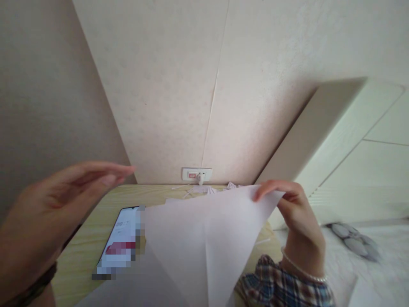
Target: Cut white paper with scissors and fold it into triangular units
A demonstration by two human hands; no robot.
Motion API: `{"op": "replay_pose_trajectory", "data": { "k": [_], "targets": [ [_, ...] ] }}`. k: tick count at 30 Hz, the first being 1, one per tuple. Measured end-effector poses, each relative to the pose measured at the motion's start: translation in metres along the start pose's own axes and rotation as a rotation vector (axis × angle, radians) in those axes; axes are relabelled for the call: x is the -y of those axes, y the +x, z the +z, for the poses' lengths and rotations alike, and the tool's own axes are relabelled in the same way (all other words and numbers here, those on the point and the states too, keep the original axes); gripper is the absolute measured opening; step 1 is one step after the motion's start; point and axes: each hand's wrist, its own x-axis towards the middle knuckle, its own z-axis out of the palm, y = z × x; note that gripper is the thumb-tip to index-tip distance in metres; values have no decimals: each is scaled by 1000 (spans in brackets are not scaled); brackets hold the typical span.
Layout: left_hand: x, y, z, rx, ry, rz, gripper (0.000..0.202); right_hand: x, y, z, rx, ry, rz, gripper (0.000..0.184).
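A large sheet of white paper [182,238] rises at a slant over the wooden table, with a straight crease down its middle part. My right hand [295,213] pinches its upper right corner between thumb and fingers. At the left, my left hand [64,200] hangs in the air with fingers stretched forward and the thumb close beneath them; I see nothing in it, and it is apart from the paper. A phone [119,238] with a lit screen lies between that hand and the sheet. Whether more sheets lie under the paper is hard to make out.
Folded white paper pieces [211,190] and thin strips lie along the back edge of the table [79,251]. A wall socket [196,175] with a plug sits just above. A pale headboard [319,132] stands at the right, beside a bed with a grey patterned item [354,241].
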Motion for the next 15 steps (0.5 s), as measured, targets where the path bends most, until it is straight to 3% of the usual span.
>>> {"op": "replay_pose_trajectory", "data": {
  "k": [2, 5, 8, 11, 15],
  "targets": [
    [-4, -6, 13, 214, 18, 88, 42, 9, 2, 9, 142, -41, -68, 34],
    [-1, -11, 32, 706, 167, 219, 67, 22, 3, 23, 295, -92, -195, 40],
    [0, -14, 45, 953, 261, 197, 88, 30, 1, 33, 365, -137, -269, 46],
    [-3, -14, 49, 972, 275, 172, 63, 32, -4, 42, 286, -134, -235, 54],
    [-4, -9, 50, 757, 80, 101, 38, 28, -6, 49, 73, 21, -65, 59]
  ]
}}
